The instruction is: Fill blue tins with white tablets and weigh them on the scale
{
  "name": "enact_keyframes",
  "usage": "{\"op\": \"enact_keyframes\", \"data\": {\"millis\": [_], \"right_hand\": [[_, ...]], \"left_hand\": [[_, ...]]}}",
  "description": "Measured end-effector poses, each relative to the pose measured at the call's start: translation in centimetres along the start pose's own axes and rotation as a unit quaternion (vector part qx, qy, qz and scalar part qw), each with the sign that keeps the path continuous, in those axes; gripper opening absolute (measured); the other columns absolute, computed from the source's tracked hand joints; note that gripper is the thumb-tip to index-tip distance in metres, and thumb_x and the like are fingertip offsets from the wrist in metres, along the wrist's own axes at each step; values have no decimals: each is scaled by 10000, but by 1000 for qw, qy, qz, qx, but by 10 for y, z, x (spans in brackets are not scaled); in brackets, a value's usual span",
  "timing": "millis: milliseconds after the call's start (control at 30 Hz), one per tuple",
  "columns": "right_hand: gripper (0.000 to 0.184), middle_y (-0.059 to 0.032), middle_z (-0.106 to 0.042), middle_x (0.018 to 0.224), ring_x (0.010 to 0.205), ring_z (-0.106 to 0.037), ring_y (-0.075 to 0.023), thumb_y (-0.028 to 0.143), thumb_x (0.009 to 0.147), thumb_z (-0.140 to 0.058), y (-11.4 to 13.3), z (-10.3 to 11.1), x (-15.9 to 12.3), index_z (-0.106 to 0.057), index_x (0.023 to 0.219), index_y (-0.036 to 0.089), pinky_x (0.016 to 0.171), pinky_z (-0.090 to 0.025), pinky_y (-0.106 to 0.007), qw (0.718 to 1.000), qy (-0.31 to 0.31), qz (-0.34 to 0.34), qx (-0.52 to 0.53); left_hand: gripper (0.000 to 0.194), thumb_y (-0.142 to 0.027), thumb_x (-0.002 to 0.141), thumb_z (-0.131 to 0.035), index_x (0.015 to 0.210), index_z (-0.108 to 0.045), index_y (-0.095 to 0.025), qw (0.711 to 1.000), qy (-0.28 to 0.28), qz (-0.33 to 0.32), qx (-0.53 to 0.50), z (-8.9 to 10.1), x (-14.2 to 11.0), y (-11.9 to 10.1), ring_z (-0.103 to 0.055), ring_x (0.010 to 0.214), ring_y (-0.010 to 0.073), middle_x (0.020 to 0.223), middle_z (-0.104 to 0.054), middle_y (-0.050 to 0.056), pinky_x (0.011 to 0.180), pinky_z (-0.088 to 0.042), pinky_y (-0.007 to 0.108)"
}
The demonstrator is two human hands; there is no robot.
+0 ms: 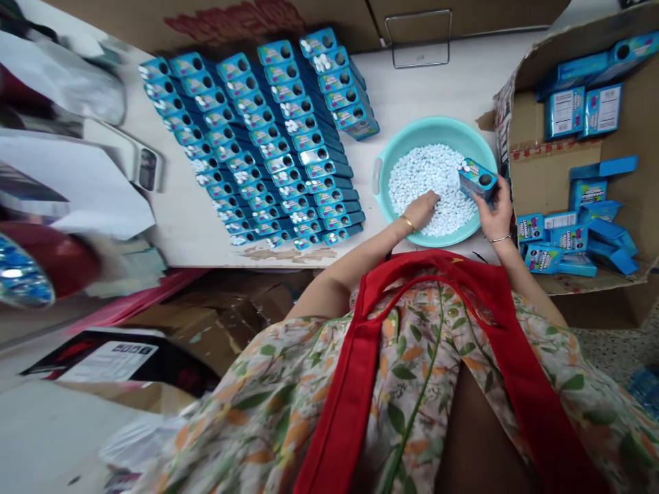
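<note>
A turquoise plastic basin [437, 240] holds a layer of small white pellets [419, 171] that look like candies. My left hand [422, 210], a gold bracelet at its wrist, reaches into the basin with curled fingers, the tips among the pellets. Over the basin's right side, my right hand [497, 214] grips a small blue box [476, 178] between thumb and fingers. The box is tilted, with a dark round hole in its top and several white pellets lying on its upper left end.
Left of the basin, several rows of similar blue boxes [278, 147] stand on the white table [412, 89], many with pellets on top. On the right, an open cardboard carton [559, 165] contains loose blue boxes [566, 237]. A wire handle [419, 65] lies behind the basin. A white phone-like device [149, 168] is far left.
</note>
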State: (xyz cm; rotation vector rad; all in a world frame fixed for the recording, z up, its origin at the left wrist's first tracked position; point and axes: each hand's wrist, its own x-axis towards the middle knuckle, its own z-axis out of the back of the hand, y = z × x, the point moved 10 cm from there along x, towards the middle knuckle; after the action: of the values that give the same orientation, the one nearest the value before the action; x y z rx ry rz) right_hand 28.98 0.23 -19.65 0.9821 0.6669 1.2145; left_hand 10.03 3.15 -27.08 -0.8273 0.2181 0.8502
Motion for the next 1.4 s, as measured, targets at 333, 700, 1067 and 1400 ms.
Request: {"op": "enact_keyframes", "data": {"millis": [333, 700, 1067, 1400], "right_hand": [[449, -141, -609, 1324, 1290, -596, -329, 437, 962, -548, 18, 1, 4, -511, 1362, 235, 1153, -454, -632, 996, 4, 35, -77], [399, -128, -624, 1326, 1286, -592, -303, 281, 940, -482, 34, -38, -7, -538, 1335, 257, 1162, -471, -581, 990, 61, 98, -75], [398, -133, -619, 1314, 1276, -604, -313, 386, 977, -507, 22, -18, -3, -494, 1351, 252, 1127, -485, -617, 995, 19, 64, -74], [496, -109, -575, 1300, 1235, -616, -306, 560, 983, -546, 6, -9, 6, -446, 1387, 289, 1060, -527, -631, 997, 5, 38, -67]], "left_hand": [[346, -294, 1019, -437, 1309, -550, -145, 983, -70, -162, -46, 117, -79, -25, -614, 1126, 249, 1202, -637, 169, 992, -514, 392], [371, -103, 1020, -329, 1234, -631, -111, 973, -3, -34, 226, 176, -91, -117, -666, 1029, 268, 1137, -656, 179, 810, -538, 366], [406, -85, 988, -331, 1282, -595, -178, 977, -99, 66, 174, 130, -37, 10, -596, 1149, 287, 1311, -617, 168, 886, -523, 419], [392, -116, 976, -437, 1349, -556, -114, 996, 55, -63, 4, -3, -12, -23, -559, 1271, 276, 1407, -585, 185, 1081, -449, 392]]}}
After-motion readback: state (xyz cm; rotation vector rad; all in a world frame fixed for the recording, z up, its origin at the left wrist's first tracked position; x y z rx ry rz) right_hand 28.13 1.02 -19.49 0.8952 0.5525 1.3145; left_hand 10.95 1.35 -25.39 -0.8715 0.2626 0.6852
